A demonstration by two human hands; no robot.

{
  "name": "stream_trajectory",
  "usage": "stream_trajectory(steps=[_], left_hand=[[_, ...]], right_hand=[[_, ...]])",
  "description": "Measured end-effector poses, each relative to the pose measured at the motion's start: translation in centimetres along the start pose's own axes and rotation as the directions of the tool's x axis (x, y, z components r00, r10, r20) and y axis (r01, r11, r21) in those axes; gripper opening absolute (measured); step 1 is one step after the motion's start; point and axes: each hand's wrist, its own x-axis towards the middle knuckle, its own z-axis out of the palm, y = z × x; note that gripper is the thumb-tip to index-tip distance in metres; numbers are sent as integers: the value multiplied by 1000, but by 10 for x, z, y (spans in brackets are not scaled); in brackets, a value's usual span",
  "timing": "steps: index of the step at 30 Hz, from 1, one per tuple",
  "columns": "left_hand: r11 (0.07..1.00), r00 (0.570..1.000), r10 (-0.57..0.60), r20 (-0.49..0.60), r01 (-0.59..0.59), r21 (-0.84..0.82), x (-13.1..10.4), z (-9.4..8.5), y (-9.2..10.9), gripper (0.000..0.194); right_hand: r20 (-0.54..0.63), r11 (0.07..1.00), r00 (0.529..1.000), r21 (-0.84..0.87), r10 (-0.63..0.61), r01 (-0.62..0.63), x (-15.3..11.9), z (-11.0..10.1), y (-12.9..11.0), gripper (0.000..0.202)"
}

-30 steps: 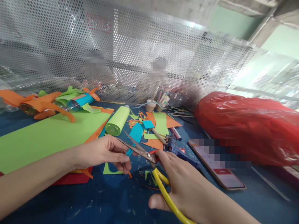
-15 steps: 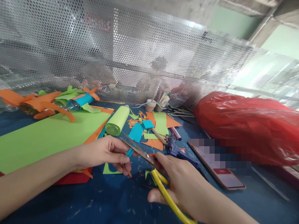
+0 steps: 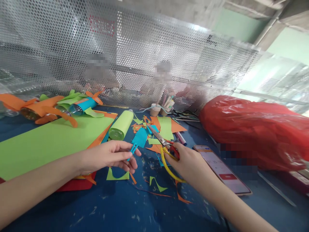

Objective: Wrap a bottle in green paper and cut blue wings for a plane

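My left hand (image 3: 118, 156) pinches the narrow strips of a blue paper piece (image 3: 140, 138), whose wide part points up and away. To its right, my right hand (image 3: 185, 158) holds yellow-and-red-handled scissors (image 3: 161, 138), their blades directed away over the paper scraps. The blades lie just right of the blue piece; whether they touch other blue paper behind cannot be made out. A green-wrapped bottle (image 3: 121, 125) lies beyond my left hand.
Green sheets (image 3: 58, 138) and orange-and-blue bottle crafts (image 3: 83, 104) are at the left. A phone (image 3: 223, 170) and a red plastic bag (image 3: 253, 129) lie at the right. Cups (image 3: 155, 110) stand by the perforated screen (image 3: 145, 48).
My right hand and the scissors have moved forward and away from the blue strips. More of the blue piece and the scraps on the table now shows.
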Motion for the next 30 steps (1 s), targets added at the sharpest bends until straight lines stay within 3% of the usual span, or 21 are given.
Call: stream_trajectory(steps=[5, 16, 22, 24, 26, 28, 30], left_hand=[[1000, 999, -23, 27, 24, -20, 2, 1, -4, 18], [936, 997, -48, -56, 64, 347, 10, 8, -10, 27], [885, 995, 14, -100, 34, 465, 11, 6, -19, 31], [863, 991, 29, -129, 40, 504, 10, 6, -18, 32], [839, 989, 38, -146, 48, 542, 7, 10, -15, 35], [832, 990, 49, -136, 35, 553, 5, 16, -11, 37], [844, 994, 51, -100, 10, 536, 2, 23, -8, 33]], right_hand=[[0, 995, 1000, -95, 12, -12, 5, 4, 0, 27], [-6, 951, 1000, -308, 0, -1, 0, 2, -24, 19], [-6, 945, 999, -326, -36, 32, -10, -7, -28, 24], [-44, 965, 991, -235, -126, 113, -15, -9, -29, 23], [-96, 965, 962, 35, -257, 261, -18, -7, -30, 17], [-87, 845, 941, 419, -326, 331, -21, -1, -32, 24], [8, 690, 945, 686, -326, 233, -22, 6, -34, 21]])
